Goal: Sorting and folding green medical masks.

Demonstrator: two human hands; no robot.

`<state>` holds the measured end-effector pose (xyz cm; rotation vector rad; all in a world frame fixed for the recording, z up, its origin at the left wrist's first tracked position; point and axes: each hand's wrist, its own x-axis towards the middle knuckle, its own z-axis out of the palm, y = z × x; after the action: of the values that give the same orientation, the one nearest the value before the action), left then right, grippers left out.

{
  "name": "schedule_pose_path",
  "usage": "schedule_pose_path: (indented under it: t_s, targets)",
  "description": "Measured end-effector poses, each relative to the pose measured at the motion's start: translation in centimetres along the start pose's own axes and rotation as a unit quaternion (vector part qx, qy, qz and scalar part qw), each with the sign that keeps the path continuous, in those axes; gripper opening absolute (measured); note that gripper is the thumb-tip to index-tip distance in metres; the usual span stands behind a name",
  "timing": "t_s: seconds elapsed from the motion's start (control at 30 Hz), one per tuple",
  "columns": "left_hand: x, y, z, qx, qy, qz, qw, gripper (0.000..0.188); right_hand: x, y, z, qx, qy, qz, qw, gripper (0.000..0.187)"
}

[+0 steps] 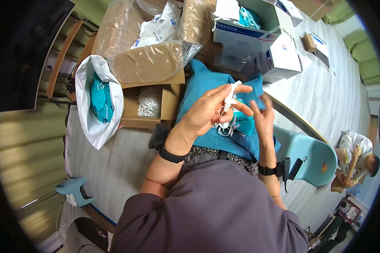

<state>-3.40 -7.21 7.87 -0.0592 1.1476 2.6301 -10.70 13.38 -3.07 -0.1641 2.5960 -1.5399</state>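
My left hand [209, 109] pinches a short white strap [231, 97] between thumb and fingers, raised over my lap. Just to its right is my right hand [264, 120], slightly blurred, its fingers apart and nothing seen in them. Beneath both hands a blue cloth [198, 90] covers my lap. Teal face masks [244, 123] with white cords [227, 127] lie on it, partly hidden by my hands.
At the left stands a white sack [83, 82] holding teal masks. Beside it are a carton [133, 118] of white cords and a plastic-lined carton [150, 63] with white packets. White boxes [280, 63] stand ahead right. A blue chair [314, 156] and a seated person [356, 147] are at the right.
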Motion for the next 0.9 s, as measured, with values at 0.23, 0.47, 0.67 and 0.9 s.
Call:
schedule_pose_path:
  t_s: [0.23,0.47,0.67,0.9]
  targets:
    - [-0.1,-1.2,0.7,0.088,-0.001,-0.1,0.991,0.052,1.2,-9.6,-3.2,0.294,-0.269,-0.151,0.905,0.045]
    - [-1.3,-0.7,0.4,0.141,0.01,-0.137,0.98,0.044,1.7,-7.8,-3.4,0.134,-0.338,-0.204,0.909,0.028]
    - [-0.6,-2.4,-1.0,0.148,0.095,-0.103,0.979,0.041,1.3,-7.3,-5.2,0.168,-0.189,-0.216,0.943,0.008]
    - [0.3,-3.8,-0.9,0.215,0.079,-0.055,0.972,0.028,0.7,-6.0,-5.1,0.241,-0.146,-0.163,0.946,0.011]
